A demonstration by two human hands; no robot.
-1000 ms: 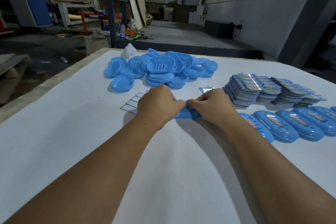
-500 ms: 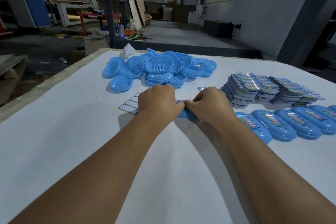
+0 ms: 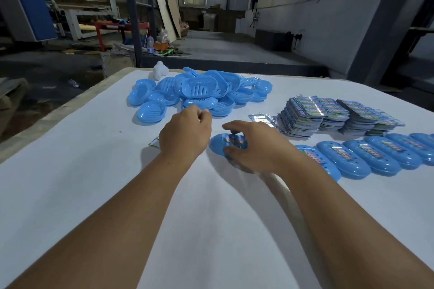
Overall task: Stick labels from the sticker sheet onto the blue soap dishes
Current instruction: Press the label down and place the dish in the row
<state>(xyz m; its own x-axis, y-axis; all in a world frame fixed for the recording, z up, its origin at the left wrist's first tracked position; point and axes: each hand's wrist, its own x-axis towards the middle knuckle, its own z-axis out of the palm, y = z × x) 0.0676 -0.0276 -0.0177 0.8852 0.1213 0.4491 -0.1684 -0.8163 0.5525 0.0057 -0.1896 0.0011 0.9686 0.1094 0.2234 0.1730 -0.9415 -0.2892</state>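
Note:
A blue soap dish (image 3: 219,145) lies upside down on the white table (image 3: 94,171) with a colourful label on its back. My right hand (image 3: 256,148) grips this dish, thumb on the near side and fingers over the far side. My left hand (image 3: 185,135) hovers just left of it with curled fingers, off the dish and holding nothing that I can see. A corner of the sticker sheet (image 3: 153,143) shows from under my left hand. A pile of unlabelled blue dishes (image 3: 199,91) lies beyond both hands.
A row of labelled dishes (image 3: 366,159) runs along the right, close to my right forearm. Stacks of label sheets (image 3: 328,115) sit behind that row, with a loose sheet (image 3: 260,118) beside them. A small white object (image 3: 160,70) stands at the table's far edge.
Both hands were pressing on the dish together. My left hand has come off it and lifted toward the pile, and my right hand now grips the dish alone, its label uncovered.

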